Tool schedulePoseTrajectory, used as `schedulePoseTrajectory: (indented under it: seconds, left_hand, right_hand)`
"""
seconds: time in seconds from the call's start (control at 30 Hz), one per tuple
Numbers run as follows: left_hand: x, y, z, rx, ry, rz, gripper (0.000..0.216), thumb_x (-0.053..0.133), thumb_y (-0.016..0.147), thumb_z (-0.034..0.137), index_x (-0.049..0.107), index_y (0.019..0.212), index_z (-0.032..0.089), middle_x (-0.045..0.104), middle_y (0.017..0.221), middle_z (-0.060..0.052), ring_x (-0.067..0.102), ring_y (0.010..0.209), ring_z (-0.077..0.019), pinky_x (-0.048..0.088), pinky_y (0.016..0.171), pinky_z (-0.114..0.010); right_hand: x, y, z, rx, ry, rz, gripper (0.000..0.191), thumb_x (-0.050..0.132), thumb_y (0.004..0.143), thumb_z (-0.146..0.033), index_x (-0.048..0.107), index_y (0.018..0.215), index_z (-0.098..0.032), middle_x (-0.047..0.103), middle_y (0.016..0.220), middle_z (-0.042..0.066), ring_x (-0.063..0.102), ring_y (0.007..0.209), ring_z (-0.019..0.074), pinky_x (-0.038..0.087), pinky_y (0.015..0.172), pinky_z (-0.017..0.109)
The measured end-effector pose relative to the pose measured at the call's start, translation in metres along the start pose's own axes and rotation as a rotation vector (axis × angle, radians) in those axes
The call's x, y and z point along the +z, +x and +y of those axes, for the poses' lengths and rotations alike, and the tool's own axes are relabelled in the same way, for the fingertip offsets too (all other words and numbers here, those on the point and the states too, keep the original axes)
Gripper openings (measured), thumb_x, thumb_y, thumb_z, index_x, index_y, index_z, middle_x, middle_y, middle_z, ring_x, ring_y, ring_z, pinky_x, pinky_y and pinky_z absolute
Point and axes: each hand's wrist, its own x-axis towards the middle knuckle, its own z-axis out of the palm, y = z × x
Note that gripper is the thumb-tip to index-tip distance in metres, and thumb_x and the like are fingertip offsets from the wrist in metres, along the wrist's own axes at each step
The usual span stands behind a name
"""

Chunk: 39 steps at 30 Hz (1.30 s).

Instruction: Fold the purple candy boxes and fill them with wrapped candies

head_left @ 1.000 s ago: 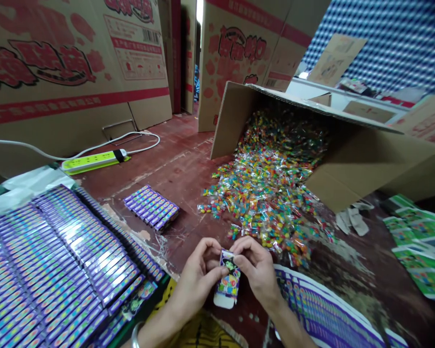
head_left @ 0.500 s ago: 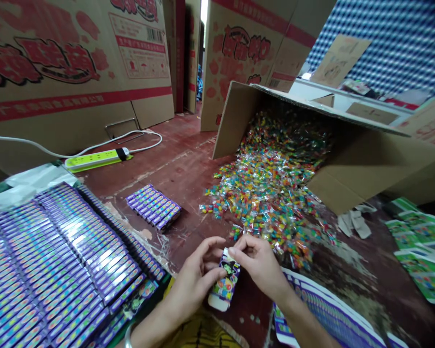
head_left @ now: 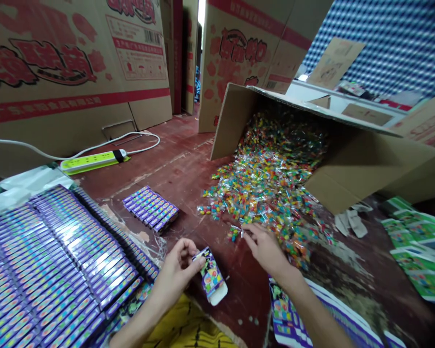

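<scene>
My left hand (head_left: 174, 271) is closed around a small purple printed box (head_left: 211, 279) with a white open end, held low over the red floor. My right hand (head_left: 264, 247) reaches forward to the near edge of a heap of colourful wrapped candies (head_left: 264, 188), its fingers pinched at a clear wrapper there. The candies spill out of a big cardboard box (head_left: 351, 159) lying on its side.
Rows of filled purple boxes (head_left: 54, 261) cover the floor at left, with a small batch (head_left: 151, 209) further out. Flat purple box blanks (head_left: 322, 314) lie under my right arm, green ones (head_left: 416, 241) at right. A green power strip (head_left: 94, 161) and tall cartons (head_left: 68, 63) stand behind.
My right hand has let go of the small box and moved forward to the candy heap. My left hand has drawn the box down and left, tilting it.
</scene>
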Motion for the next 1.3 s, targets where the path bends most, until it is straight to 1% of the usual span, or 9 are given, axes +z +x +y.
schedulePoseTrajectory:
  seconds: [0.13, 0.27, 0.4, 0.53, 0.73, 0.87, 1.07, 1.2, 1.3]
  left_hand:
    - [-0.007, -0.006, 0.005, -0.118, -0.048, 0.002, 0.049, 0.067, 0.078, 0.036, 0.043, 0.119, 0.025, 0.059, 0.096, -0.001, 0.061, 0.057, -0.0126, 0.052, 0.047, -0.024]
    - [-0.025, -0.004, 0.011, -0.048, 0.157, -0.068, 0.043, 0.063, 0.075, 0.033, 0.057, 0.116, 0.020, 0.067, 0.106, -0.006, 0.068, 0.082, -0.0241, 0.058, 0.075, -0.038]
    - [-0.038, -0.001, 0.007, 0.078, 0.516, 0.018, 0.044, 0.060, 0.078, 0.034, 0.062, 0.119, 0.018, 0.068, 0.122, -0.009, 0.059, 0.115, -0.0321, 0.042, 0.104, -0.045]
    - [-0.029, -0.005, 0.002, 0.083, 0.648, -0.015, 0.046, 0.054, 0.083, 0.032, 0.058, 0.126, 0.016, 0.065, 0.129, -0.011, 0.059, 0.117, -0.0305, 0.042, 0.104, -0.043]
    - [-0.001, -0.013, 0.016, 0.127, 0.509, -0.146, 0.039, 0.055, 0.085, 0.021, 0.058, 0.124, 0.022, 0.070, 0.116, -0.004, 0.066, 0.099, -0.0228, 0.049, 0.087, -0.029]
    - [0.009, -0.012, 0.016, 0.146, 0.368, -0.151, 0.031, 0.057, 0.086, 0.020, 0.060, 0.117, 0.023, 0.071, 0.108, -0.002, 0.065, 0.096, -0.0224, 0.047, 0.087, -0.028]
    - [0.019, -0.008, 0.004, 0.100, -0.002, -0.186, 0.035, 0.062, 0.087, 0.024, 0.056, 0.121, 0.022, 0.067, 0.111, -0.007, 0.063, 0.099, -0.0229, 0.048, 0.088, -0.032]
    - [0.027, -0.011, 0.006, 0.115, -0.130, -0.133, 0.062, 0.067, 0.085, 0.026, 0.038, 0.140, 0.030, 0.063, 0.111, -0.006, 0.063, 0.088, -0.0186, 0.050, 0.079, -0.029]
    - [0.030, -0.013, 0.005, 0.110, -0.175, -0.169, 0.052, 0.067, 0.086, 0.027, 0.045, 0.133, 0.027, 0.062, 0.106, -0.005, 0.061, 0.081, -0.0162, 0.049, 0.076, -0.027]
  right_hand:
    - [0.019, 0.024, 0.004, 0.006, -0.001, -0.060, 0.027, 0.071, 0.080, -0.021, 0.068, 0.107, -0.023, 0.068, 0.106, 0.009, 0.066, 0.091, 0.0254, 0.048, 0.081, 0.034]
    - [0.030, 0.032, 0.006, 0.066, 0.055, -0.055, 0.023, 0.076, 0.073, -0.020, 0.070, 0.095, -0.019, 0.068, 0.094, 0.010, 0.066, 0.087, 0.0270, 0.048, 0.077, 0.036]
    - [0.027, 0.028, 0.007, 0.099, 0.232, -0.095, 0.010, 0.066, 0.081, -0.025, 0.066, 0.090, -0.020, 0.063, 0.071, 0.000, 0.065, 0.065, 0.0184, 0.051, 0.061, 0.028]
    - [0.011, 0.018, -0.012, 0.128, 0.402, -0.054, 0.023, 0.054, 0.091, -0.033, 0.057, 0.109, -0.020, 0.064, 0.082, 0.001, 0.066, 0.068, 0.0159, 0.054, 0.055, 0.024]
    - [0.001, 0.005, -0.057, 0.036, 0.563, 0.104, 0.016, 0.067, 0.085, -0.030, 0.059, 0.096, -0.021, 0.066, 0.084, 0.001, 0.065, 0.075, 0.0160, 0.054, 0.064, 0.024]
    - [0.006, 0.000, -0.068, -0.034, 0.355, 0.089, 0.007, 0.066, 0.087, -0.026, 0.065, 0.093, -0.023, 0.066, 0.079, 0.001, 0.063, 0.069, 0.0174, 0.052, 0.065, 0.028]
    - [0.002, -0.010, -0.067, -0.174, 0.229, 0.118, 0.011, 0.064, 0.088, -0.027, 0.072, 0.096, -0.024, 0.062, 0.115, 0.009, 0.057, 0.109, 0.0266, 0.048, 0.094, 0.041]
    - [0.012, -0.025, -0.057, -0.050, 0.505, 0.036, 0.026, 0.063, 0.089, -0.029, 0.065, 0.114, -0.023, 0.065, 0.109, 0.008, 0.065, 0.092, 0.0214, 0.056, 0.078, 0.032]
    - [0.023, -0.034, -0.051, 0.036, 0.667, -0.005, 0.024, 0.061, 0.091, -0.030, 0.065, 0.114, -0.022, 0.069, 0.093, 0.005, 0.068, 0.079, 0.0189, 0.056, 0.072, 0.029]
